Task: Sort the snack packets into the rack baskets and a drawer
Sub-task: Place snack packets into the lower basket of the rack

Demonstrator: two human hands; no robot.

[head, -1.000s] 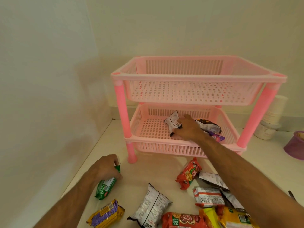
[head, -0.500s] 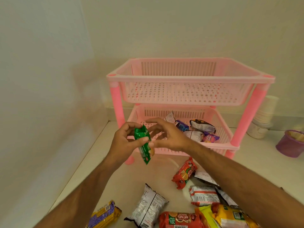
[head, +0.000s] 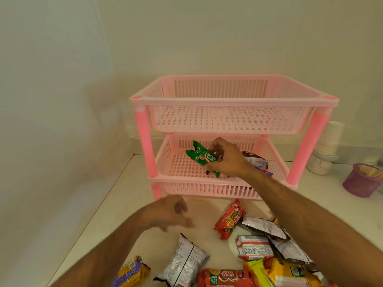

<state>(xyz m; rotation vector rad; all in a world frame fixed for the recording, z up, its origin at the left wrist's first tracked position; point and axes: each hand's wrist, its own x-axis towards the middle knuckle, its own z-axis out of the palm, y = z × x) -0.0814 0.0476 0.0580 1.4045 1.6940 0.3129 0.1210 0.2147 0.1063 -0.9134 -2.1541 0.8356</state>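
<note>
Right hand (head: 224,157): reaches over the front rim of the lower basket (head: 207,188) and grips a green packet (head: 202,157) between thumb and fingers, the packet held tilted above the basket's left floor area. Left hand (head: 172,213): hovers above the counter (head: 116,204) in front of the rack, fingers loosely spread, holding nothing; it is motion-blurred.

Pink rack (head: 145,137): two tiers, standing on the counter against the wall corner. Upper basket (head: 228,102): no packets visible in it. Lower basket: a dark-and-white packet (head: 256,160) lies at its right side, partly hidden behind the right wrist.

Counter foreground: loose packets lie in a spread. A white packet (head: 186,264) lies near the centre front; a long red packet (head: 224,277) lies at the bottom edge; a smaller red packet (head: 230,219) lies just in front of the rack; a purple-and-yellow packet (head: 131,274) lies at the lower left; a heap of yellow, white and grey packets (head: 275,251) sits under the right forearm.

Right of the rack: a stack of white cups (head: 330,137) and a purple tub (head: 361,180).
</note>
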